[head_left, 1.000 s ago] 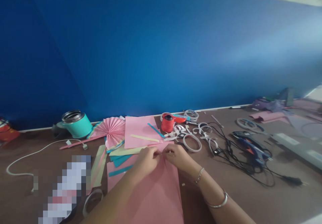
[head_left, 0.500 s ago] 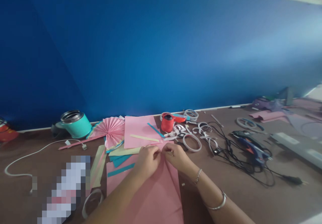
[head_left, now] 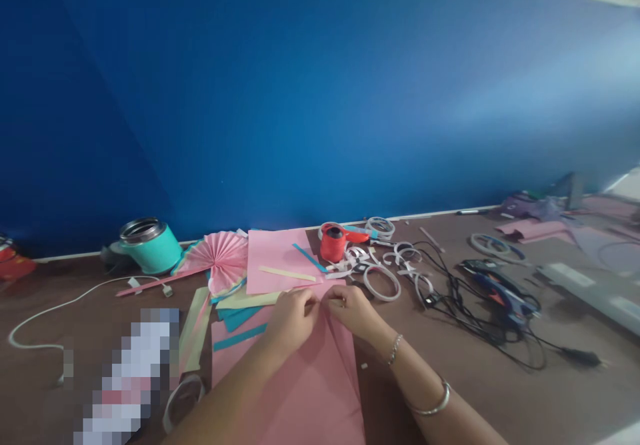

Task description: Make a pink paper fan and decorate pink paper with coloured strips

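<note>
A large pink paper sheet (head_left: 305, 392) lies beneath both my forearms, with a crease or folded edge running along its right side. My left hand (head_left: 294, 317) is closed near the sheet's far edge, fingertips pinched on the paper. Close beside it, my right hand (head_left: 354, 309) pinches the same edge with curled fingers. The fingers partly hide the paper between them. Under my left wrist a blue paper strip (head_left: 240, 337) rests on the sheet. Just beyond my hands is a smaller pink sheet (head_left: 280, 248) bearing a cream strip (head_left: 287, 274) and a blue strip.
A pleated pink paper fan (head_left: 216, 258) and a teal mug (head_left: 155, 248) stand at the back left. Right of my hands are a red tape roll (head_left: 333, 244), white tape rings (head_left: 383, 284), tangled black cables (head_left: 470, 318) and a blue glue gun (head_left: 505, 298). A white power strip (head_left: 590, 298) lies farther right.
</note>
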`<state>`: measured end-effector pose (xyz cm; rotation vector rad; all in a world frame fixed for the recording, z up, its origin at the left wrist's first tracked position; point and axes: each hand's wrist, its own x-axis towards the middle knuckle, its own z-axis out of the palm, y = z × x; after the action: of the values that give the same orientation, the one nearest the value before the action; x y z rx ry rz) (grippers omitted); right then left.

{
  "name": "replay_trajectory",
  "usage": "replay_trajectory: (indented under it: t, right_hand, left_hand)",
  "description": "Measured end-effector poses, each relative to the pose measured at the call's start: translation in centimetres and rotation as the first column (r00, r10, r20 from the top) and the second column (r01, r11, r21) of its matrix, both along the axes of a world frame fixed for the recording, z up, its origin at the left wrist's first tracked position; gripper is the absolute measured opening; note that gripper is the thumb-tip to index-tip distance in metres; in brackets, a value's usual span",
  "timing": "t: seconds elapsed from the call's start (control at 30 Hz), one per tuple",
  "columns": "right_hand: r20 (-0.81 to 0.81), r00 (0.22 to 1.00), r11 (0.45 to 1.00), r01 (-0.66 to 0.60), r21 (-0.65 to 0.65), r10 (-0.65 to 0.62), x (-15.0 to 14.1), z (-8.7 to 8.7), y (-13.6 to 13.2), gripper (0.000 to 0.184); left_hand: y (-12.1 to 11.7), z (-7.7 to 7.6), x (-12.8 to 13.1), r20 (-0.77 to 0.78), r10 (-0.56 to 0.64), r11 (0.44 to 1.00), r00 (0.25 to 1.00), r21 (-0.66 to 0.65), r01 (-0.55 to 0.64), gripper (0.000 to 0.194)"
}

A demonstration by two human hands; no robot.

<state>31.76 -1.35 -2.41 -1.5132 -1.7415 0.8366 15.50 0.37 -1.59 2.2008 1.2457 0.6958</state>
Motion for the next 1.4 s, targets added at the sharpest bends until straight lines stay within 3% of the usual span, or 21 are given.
replay_trajectory:
  t: [0.27,0.47,0.7,0.87,0.97,1.07,1.13,1.27,1.4]
  right_hand:
    - [0.02,1.0,1.0,0.006,-0.026,-0.006,-0.1,-0.3,0.1,0.017]
    - [-0.004,0.992,0.991,0.124,-0.043,-0.124,0.2,-0.7,0.5,0.018]
    - [-0.05,0.994,0.994,0.104,0.036,-0.102,0.6,-0.9,0.9,0.028]
    - [0.013,0.991,0.991,0.132,0.006,-0.132,0.3,-0.2,3.1,0.027]
    - [0.009,0.996,0.996,0.089,-0.014,-0.089,-1.0,0.3,5.7,0.017]
    - [0.014,1.0,0.999,0.028,-0.017,-0.028,-2.8,0.4,8.4,0.022]
    - [0.029,0.999,1.0,-0.022,0.007,0.022,-3.9,0.3,9.8,0.025]
    - [0.086,0.994,0.995,-0.076,0.069,0.07,-4.8,0.3,11.1,0.039]
    - [0.161,0.987,0.996,-0.023,0.084,0.009,-4.0,0.6,11.1,0.045]
  left_hand:
    - [0.0,-0.2,0.0,0.005,-0.016,0.999,1.0,0.032,0.016,0.015]
    - [0.2,-0.3,-0.3,-0.029,0.008,1.0,1.0,0.021,-0.008,0.014]
    - [0.2,-0.8,0.3,-0.135,-0.119,0.991,0.984,0.049,0.126,0.023]
    - [0.3,-0.9,1.4,-0.316,-0.275,0.939,0.908,0.112,0.324,0.024]
    - [0.3,-1.0,2.0,-0.441,-0.267,0.898,0.857,0.21,0.388,0.021]
    - [0.2,-1.4,2.4,-0.523,-0.242,0.819,0.817,0.341,0.461,0.019]
    - [0.2,-1.6,2.5,-0.566,-0.243,0.795,0.787,0.349,0.496,0.018]
    - [0.1,-1.9,2.2,-0.642,-0.215,0.85,0.736,0.248,0.464,0.019]
    - [-0.3,-1.7,1.8,-0.667,-0.158,0.899,0.728,0.207,0.386,0.032]
